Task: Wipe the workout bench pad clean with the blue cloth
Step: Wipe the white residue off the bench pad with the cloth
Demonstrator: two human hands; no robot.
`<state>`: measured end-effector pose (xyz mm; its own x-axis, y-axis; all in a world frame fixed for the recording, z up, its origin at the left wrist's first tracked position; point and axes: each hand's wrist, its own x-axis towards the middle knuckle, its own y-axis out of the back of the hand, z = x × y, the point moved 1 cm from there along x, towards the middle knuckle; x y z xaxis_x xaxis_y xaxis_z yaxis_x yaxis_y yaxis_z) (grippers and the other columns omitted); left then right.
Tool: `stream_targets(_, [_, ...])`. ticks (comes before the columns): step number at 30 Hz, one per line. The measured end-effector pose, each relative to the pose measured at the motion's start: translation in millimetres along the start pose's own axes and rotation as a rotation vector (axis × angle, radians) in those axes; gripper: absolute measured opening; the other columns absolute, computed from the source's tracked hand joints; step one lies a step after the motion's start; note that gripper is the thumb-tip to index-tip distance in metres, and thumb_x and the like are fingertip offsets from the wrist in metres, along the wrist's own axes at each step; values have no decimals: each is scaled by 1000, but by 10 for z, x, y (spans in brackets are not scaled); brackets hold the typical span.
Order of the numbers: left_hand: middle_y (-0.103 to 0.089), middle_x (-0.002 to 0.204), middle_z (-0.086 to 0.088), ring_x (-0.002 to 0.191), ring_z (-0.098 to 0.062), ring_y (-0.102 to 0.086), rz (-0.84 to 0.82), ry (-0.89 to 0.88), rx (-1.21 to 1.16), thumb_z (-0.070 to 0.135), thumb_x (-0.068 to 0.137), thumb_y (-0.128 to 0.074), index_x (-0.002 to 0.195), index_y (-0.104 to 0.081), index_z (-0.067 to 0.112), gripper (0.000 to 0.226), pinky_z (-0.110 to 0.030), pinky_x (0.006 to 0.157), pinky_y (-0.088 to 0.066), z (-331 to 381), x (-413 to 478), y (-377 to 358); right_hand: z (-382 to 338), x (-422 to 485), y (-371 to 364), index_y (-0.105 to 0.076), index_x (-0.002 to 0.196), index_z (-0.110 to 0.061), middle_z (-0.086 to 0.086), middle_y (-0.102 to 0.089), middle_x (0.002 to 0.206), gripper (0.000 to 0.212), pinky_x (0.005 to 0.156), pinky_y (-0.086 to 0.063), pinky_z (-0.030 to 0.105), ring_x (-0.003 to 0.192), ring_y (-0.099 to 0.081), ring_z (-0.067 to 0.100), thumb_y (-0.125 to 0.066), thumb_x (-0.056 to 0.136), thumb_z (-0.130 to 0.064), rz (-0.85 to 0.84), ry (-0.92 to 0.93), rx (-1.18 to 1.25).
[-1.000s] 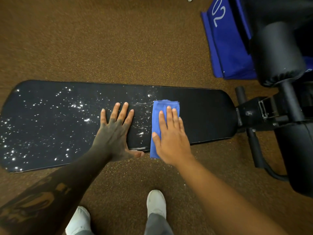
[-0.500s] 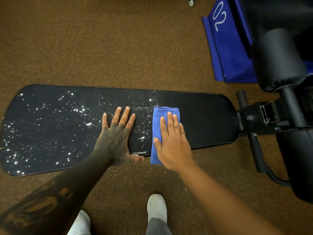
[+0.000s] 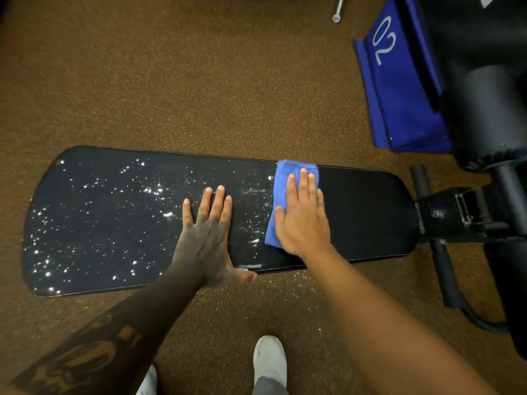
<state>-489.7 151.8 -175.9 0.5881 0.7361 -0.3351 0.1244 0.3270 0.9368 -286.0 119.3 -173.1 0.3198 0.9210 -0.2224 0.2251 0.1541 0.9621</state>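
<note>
The long black bench pad (image 3: 368, 215) lies across the view, speckled with white specks over its left and middle parts; its right end looks plain black. A folded blue cloth (image 3: 281, 183) lies on the pad right of centre, reaching the far edge. My right hand (image 3: 302, 220) presses flat on the cloth with straight fingers. Flat on the pad just left of the cloth rests my left hand (image 3: 209, 232), fingers spread, thumb over the near edge.
The bench's black metal frame and hinge (image 3: 453, 215) join the pad at the right, with black roller pads (image 3: 490, 118) above. A blue mat marked 02 (image 3: 399, 89) lies at the back right. Brown speckled floor surrounds everything; my white shoes (image 3: 269, 357) stand below.
My right hand has slid the blue cloth away from me, from the pad's near edge up to its far edge. The left hand stays planted.
</note>
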Motion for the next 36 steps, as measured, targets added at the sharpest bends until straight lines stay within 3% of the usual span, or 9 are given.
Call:
stream_targets(3, [21, 166, -14, 152, -32, 23, -6, 6, -7, 110, 39, -30, 155, 12, 5, 162, -64, 122, 5, -25, -17, -11, -170, 132, -2, -4, 156, -8, 16, 5, 164, 74, 122, -1, 47, 151, 9, 31, -36, 96, -36, 38, -147, 19])
stream_targets(9, [25, 165, -14, 151, -32, 26, -5, 5, -15, 109, 40, -30, 155, 13, 6, 161, -64, 121, 9, -49, -14, -8, 4, 161, 47, -3, 156, -10, 12, 8, 165, 72, 123, 0, 44, 151, 11, 26, -34, 98, -40, -3, 161, -51])
stream_targets(14, [26, 165, -13, 150, -31, 29, -20, -12, 6, 110, 40, -26, 155, 15, 6, 161, -64, 121, 8, -130, -32, -4, -251, 344, 77, -7, 156, -6, 16, 2, 164, 74, 122, -2, 47, 151, 7, 31, -39, 96, -35, 57, -220, 49])
stream_targets(19, [25, 165, -14, 151, -31, 28, -27, -29, 5, 111, 40, -24, 156, 11, 5, 162, -64, 121, 7, -157, -29, 4, -304, 337, 33, -4, 156, -10, 13, 5, 165, 73, 122, 1, 44, 151, 11, 26, -36, 98, -39, 1, 132, -34])
stream_targets(24, [21, 166, -14, 152, -32, 24, -36, -36, 30, 111, 41, -22, 157, 7, 5, 161, -65, 121, 2, -247, -58, 23, -343, 488, 85, -9, 156, -7, 15, 0, 164, 72, 122, 0, 45, 151, 7, 29, -38, 96, -35, 59, -208, 50])
stream_targets(25, [21, 166, -15, 152, -32, 24, -37, -37, 33, 112, 40, -22, 157, 8, 5, 161, -65, 121, 2, -263, -61, 22, -446, 492, 62, -9, 156, -6, 16, 0, 164, 73, 122, 1, 46, 151, 8, 30, -38, 96, -35, 57, -188, 53])
stream_targets(29, [19, 166, -15, 152, -32, 23, -38, -49, 24, 111, 41, -25, 157, 4, 4, 161, -64, 122, 1, -277, -69, 28, -489, 430, 17, -7, 156, -10, 12, 1, 165, 72, 122, 1, 44, 151, 8, 26, -37, 97, -37, -3, 212, -37])
stream_targets(34, [22, 166, -15, 152, -32, 25, -42, -58, 34, 112, 40, -23, 157, 9, 4, 162, -64, 122, 3, -335, -75, 27, -449, 608, 84, -10, 156, -8, 15, 1, 164, 70, 122, 1, 44, 151, 6, 28, -36, 97, -34, 23, -61, -6])
stream_targets(36, [22, 166, -15, 152, -32, 25, -43, -65, 36, 111, 41, -23, 156, 9, 3, 161, -64, 122, 2, -352, -84, 24, -618, 540, 34, -10, 156, -7, 16, 0, 164, 72, 122, 2, 45, 151, 6, 29, -37, 96, -35, 30, 37, -18])
